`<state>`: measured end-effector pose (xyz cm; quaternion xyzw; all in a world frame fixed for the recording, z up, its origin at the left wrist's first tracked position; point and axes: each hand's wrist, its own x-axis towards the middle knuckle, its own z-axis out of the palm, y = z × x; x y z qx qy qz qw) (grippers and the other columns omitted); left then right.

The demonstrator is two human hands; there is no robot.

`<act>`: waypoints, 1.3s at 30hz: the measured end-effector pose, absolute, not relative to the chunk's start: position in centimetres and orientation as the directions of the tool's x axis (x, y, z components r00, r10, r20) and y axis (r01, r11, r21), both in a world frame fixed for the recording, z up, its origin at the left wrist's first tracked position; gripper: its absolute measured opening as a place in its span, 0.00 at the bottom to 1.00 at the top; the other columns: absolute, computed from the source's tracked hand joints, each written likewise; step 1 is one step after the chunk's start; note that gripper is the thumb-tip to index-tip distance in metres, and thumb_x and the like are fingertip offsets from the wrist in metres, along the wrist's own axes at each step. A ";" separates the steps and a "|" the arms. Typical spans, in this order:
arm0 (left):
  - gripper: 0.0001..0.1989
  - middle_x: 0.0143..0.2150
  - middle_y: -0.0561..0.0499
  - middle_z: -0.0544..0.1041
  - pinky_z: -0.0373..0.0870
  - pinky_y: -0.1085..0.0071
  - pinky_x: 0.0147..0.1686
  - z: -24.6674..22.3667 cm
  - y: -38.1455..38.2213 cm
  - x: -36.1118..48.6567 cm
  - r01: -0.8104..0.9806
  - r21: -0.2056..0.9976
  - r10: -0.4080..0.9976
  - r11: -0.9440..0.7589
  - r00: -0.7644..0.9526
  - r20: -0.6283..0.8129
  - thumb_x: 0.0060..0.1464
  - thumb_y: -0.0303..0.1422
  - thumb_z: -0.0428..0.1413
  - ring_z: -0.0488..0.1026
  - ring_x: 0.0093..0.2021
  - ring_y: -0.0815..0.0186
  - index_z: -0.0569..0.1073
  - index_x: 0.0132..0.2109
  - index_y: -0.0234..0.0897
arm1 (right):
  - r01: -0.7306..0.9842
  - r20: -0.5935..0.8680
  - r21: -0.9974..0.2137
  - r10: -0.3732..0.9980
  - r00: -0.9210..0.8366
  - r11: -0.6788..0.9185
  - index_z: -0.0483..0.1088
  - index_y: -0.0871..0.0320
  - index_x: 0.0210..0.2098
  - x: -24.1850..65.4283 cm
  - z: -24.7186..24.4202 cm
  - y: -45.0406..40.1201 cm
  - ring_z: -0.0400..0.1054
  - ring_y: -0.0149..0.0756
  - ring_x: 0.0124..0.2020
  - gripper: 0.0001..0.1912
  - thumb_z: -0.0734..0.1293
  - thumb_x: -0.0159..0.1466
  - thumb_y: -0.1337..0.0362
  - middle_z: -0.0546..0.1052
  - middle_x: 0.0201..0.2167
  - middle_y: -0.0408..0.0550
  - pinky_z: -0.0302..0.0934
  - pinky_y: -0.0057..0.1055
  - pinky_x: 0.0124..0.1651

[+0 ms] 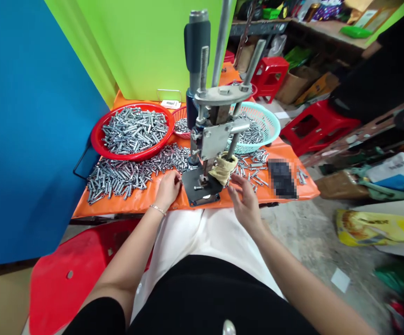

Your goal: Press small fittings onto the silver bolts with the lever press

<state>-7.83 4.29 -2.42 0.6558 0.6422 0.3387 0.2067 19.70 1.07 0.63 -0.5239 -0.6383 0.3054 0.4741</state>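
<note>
A metal hand press (219, 139) stands at the table's front, a beige cloth (224, 168) wrapped round its lower right part. On its dark base plate (191, 182) lies a small metal bolt (198, 188), under the press head. My left hand (168, 188) rests at the plate's left edge, fingertips pressed together; whatever they may hold is hidden. To the right of the plate, just below the cloth, my right hand (246, 200) has thumb and fingers apart, with nothing visible between them. A heap of metal bolt-like parts (118, 179) lies beyond my left hand.
A red basin (95, 135) full of metal parts stands at the left, a light-blue basket (273, 125) of parts at the right. Loose parts (256, 177) and a blurred dark rectangle (282, 179) lie on the orange table cover (146, 200). Red stools (315, 125) stand beyond.
</note>
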 end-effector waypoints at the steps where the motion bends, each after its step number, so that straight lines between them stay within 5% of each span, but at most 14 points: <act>1: 0.08 0.36 0.51 0.75 0.70 0.65 0.43 -2.0 3.7 -7.6 0.672 0.736 0.977 -0.082 -0.092 0.193 0.54 0.21 0.56 0.73 0.39 0.62 0.69 0.37 0.39 | 0.419 0.328 -0.855 0.944 -0.020 0.306 0.67 0.54 0.60 19.3 0.9 0.5 0.70 0.46 0.59 0.23 0.64 0.71 0.52 0.73 0.57 0.59 0.70 0.48 0.58; 6: 0.09 0.36 0.54 0.74 0.70 0.71 0.37 2.5 0.1 -5.3 0.516 0.841 0.957 -0.162 -0.126 0.262 0.54 0.25 0.57 0.72 0.35 0.68 0.70 0.43 0.39 | 0.499 0.496 -0.672 0.833 -0.246 0.548 0.69 0.51 0.61 16.7 2.5 -1.2 0.69 0.43 0.60 0.19 0.66 0.70 0.62 0.72 0.58 0.56 0.70 0.46 0.61; 10: 0.11 0.36 0.53 0.73 0.69 0.73 0.35 5.7 -2.1 -2.8 0.357 0.910 0.976 -0.210 0.019 0.218 0.53 0.25 0.58 0.71 0.33 0.69 0.71 0.45 0.38 | 0.387 0.532 -0.683 0.785 -0.318 0.619 0.73 0.51 0.57 14.6 2.7 -1.5 0.74 0.38 0.54 0.16 0.64 0.71 0.67 0.78 0.51 0.51 0.72 0.39 0.57; 17: 0.11 0.34 0.53 0.75 0.71 0.74 0.35 6.3 -3.1 -0.4 -0.003 1.000 0.993 -0.014 -0.114 0.014 0.50 0.31 0.63 0.72 0.33 0.70 0.72 0.41 0.37 | 0.095 0.231 -0.966 0.967 -0.110 0.242 0.76 0.54 0.48 14.1 1.5 -2.5 0.79 0.34 0.41 0.10 0.68 0.67 0.63 0.82 0.41 0.47 0.75 0.31 0.47; 24: 0.09 0.32 0.53 0.75 0.71 0.73 0.34 5.3 -3.5 0.4 -0.021 1.000 0.989 0.015 -0.145 -0.018 0.53 0.35 0.64 0.71 0.32 0.69 0.77 0.39 0.36 | -0.064 0.092 -0.994 0.992 -0.090 0.087 0.74 0.56 0.44 13.4 0.6 -3.2 0.78 0.35 0.41 0.11 0.69 0.65 0.58 0.82 0.40 0.49 0.74 0.32 0.46; 28: 0.09 0.33 0.52 0.77 0.72 0.72 0.36 4.1 -3.3 0.0 0.019 0.999 0.991 0.026 -0.134 -0.023 0.54 0.37 0.63 0.73 0.34 0.68 0.78 0.39 0.36 | 0.184 0.190 -0.958 0.967 -0.172 0.221 0.75 0.56 0.46 15.3 -0.1 -2.2 0.77 0.34 0.40 0.11 0.68 0.67 0.59 0.81 0.40 0.49 0.73 0.32 0.46; 32: 0.11 0.35 0.50 0.78 0.73 0.71 0.39 2.5 -2.6 -0.8 0.069 0.997 0.988 0.021 -0.155 -0.010 0.54 0.39 0.64 0.74 0.35 0.67 0.77 0.40 0.36 | 0.636 0.272 -0.709 0.951 -0.150 0.303 0.76 0.58 0.45 20.8 -1.0 1.9 0.74 0.36 0.39 0.11 0.63 0.68 0.64 0.79 0.42 0.52 0.71 0.35 0.46; 39: 0.11 0.34 0.51 0.78 0.73 0.70 0.37 1.4 -1.5 0.0 0.184 0.983 0.990 -0.021 -0.130 0.045 0.55 0.40 0.62 0.75 0.34 0.67 0.77 0.39 0.37 | 0.819 0.237 -0.508 0.957 -0.168 0.269 0.74 0.60 0.35 24.9 -2.4 8.4 0.67 0.43 0.43 0.04 0.66 0.62 0.68 0.76 0.37 0.54 0.64 0.41 0.52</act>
